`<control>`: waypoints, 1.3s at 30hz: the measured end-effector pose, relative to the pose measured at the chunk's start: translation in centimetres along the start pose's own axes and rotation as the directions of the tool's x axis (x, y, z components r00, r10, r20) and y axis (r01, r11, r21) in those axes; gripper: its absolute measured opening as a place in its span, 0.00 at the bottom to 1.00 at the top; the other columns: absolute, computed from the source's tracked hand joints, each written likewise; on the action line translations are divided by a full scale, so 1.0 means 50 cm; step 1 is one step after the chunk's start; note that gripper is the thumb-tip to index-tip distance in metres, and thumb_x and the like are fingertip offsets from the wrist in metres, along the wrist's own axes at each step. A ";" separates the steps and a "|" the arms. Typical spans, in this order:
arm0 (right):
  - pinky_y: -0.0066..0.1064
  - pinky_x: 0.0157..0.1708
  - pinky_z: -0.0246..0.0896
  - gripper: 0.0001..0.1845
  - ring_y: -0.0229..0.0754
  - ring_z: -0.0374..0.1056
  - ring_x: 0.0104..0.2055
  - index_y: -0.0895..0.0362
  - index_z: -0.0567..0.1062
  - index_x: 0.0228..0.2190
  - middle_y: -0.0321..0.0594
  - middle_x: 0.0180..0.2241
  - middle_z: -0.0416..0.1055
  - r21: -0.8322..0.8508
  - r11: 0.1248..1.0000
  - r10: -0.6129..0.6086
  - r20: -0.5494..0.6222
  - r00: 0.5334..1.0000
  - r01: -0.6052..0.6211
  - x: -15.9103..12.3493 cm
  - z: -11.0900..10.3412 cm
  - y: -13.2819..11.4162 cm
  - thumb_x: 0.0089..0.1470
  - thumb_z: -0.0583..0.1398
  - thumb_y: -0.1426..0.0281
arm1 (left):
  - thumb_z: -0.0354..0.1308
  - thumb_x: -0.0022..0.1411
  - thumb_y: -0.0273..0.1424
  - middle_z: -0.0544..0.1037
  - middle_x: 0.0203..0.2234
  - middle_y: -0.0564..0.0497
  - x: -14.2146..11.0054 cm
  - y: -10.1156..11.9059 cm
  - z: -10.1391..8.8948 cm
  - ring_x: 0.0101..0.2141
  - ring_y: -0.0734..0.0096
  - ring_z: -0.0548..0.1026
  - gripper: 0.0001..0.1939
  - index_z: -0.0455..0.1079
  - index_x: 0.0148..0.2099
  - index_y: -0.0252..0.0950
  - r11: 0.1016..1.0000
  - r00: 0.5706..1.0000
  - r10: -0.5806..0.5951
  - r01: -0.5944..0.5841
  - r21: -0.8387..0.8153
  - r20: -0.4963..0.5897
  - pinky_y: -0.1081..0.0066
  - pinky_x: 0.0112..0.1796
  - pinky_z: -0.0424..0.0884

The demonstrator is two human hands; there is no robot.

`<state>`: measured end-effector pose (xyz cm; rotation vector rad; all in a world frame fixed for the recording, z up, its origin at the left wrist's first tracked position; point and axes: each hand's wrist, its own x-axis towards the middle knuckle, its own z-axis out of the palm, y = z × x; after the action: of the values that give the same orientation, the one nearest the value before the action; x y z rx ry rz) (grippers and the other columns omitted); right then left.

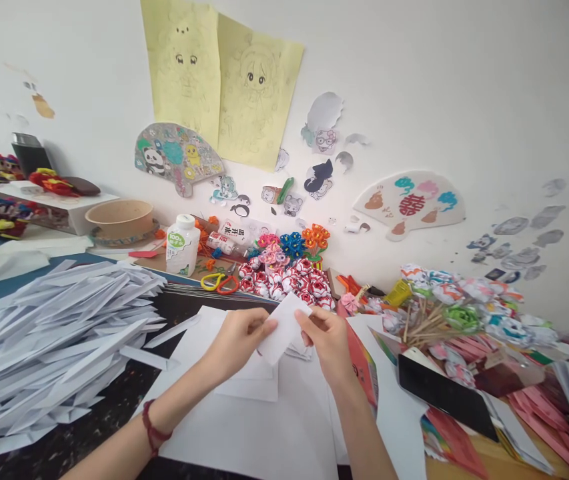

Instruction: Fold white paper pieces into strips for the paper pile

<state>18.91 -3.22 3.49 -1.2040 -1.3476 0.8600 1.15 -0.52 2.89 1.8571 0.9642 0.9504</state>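
Note:
A small white piece of paper [284, 328] is held up between my two hands, tilted over the work surface. My left hand [244, 340] pinches its left edge between thumb and fingers. At the right corner, my right hand [328, 337] grips it the same way. Below them lie smaller white paper squares [249, 388] on large white sheets [264, 440]. Part of the small stack is hidden behind the held paper and my hands.
A big heap of folded white paper strips [54, 347] fills the left. Behind my hands are scissors [220, 280], a white bottle [183, 245] and red-and-white paper flowers [289, 281]. A black phone [447, 393] and more paper flowers [464, 317] lie at right.

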 end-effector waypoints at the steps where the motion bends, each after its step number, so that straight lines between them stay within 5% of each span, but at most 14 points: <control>1: 0.25 0.18 0.45 0.16 0.33 0.51 0.17 0.57 0.65 0.17 0.29 0.14 0.56 -0.021 1.000 0.016 0.038 0.999 -0.016 0.001 -0.001 0.001 0.50 0.60 0.62 | 0.47 0.62 0.41 0.70 0.21 0.54 0.002 0.004 -0.008 0.23 0.75 0.67 0.18 0.66 0.26 0.33 0.998 0.997 0.044 -0.040 0.054 -0.059 0.78 0.23 0.60; 3: 0.25 0.18 0.46 0.15 0.33 0.53 0.18 0.58 0.67 0.18 0.30 0.16 0.57 -0.080 0.996 0.046 0.115 0.992 -0.037 0.002 -0.001 0.003 0.48 0.61 0.63 | 0.46 0.63 0.38 0.72 0.23 0.54 0.004 0.011 -0.023 0.26 0.74 0.67 0.17 0.68 0.28 0.34 0.984 0.992 0.099 -0.085 0.158 -0.082 0.77 0.25 0.59; 9: 0.26 0.23 0.55 0.11 0.36 0.61 0.25 0.58 0.75 0.27 0.37 0.24 0.69 -0.157 0.987 -0.024 0.136 0.990 0.046 0.001 0.009 0.009 0.49 0.60 0.62 | 0.48 0.61 0.32 0.76 0.26 0.55 0.003 0.016 -0.034 0.27 0.74 0.70 0.12 0.72 0.31 0.37 0.938 0.987 0.133 -0.153 0.311 0.085 0.76 0.31 0.59; 21: 0.32 0.32 0.59 0.09 0.41 0.65 0.31 0.57 0.74 0.27 0.40 0.27 0.71 -0.421 0.787 -0.403 0.201 0.893 0.451 -0.017 0.021 -0.003 0.55 0.55 0.73 | 0.49 0.57 0.27 0.73 0.19 0.55 -0.003 0.016 -0.009 0.23 0.74 0.68 0.08 0.69 0.30 0.37 0.879 0.976 0.202 -0.215 0.425 0.077 0.72 0.34 0.59; 31: 0.32 0.31 0.57 0.10 0.41 0.64 0.31 0.58 0.73 0.28 0.42 0.26 0.70 -0.530 0.645 -0.521 0.222 0.824 0.551 -0.022 0.037 0.018 0.55 0.53 0.77 | 0.50 0.55 0.27 0.72 0.20 0.56 -0.003 0.016 -0.001 0.24 0.73 0.67 0.06 0.65 0.27 0.37 0.883 0.987 0.160 -0.156 0.442 0.029 0.73 0.32 0.57; 39: 0.33 0.30 0.58 0.11 0.41 0.64 0.30 0.57 0.73 0.27 0.42 0.25 0.70 -0.544 0.622 -0.565 0.186 0.804 0.563 -0.022 0.029 0.011 0.55 0.53 0.76 | 0.49 0.55 0.27 0.72 0.20 0.56 -0.001 0.014 -0.007 0.25 0.72 0.68 0.07 0.65 0.26 0.37 0.876 0.986 0.168 -0.159 0.455 0.022 0.72 0.32 0.57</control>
<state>17.50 -3.96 2.46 -1.0938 -1.9244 -0.0375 0.99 -0.68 3.65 2.3595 1.1267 0.8918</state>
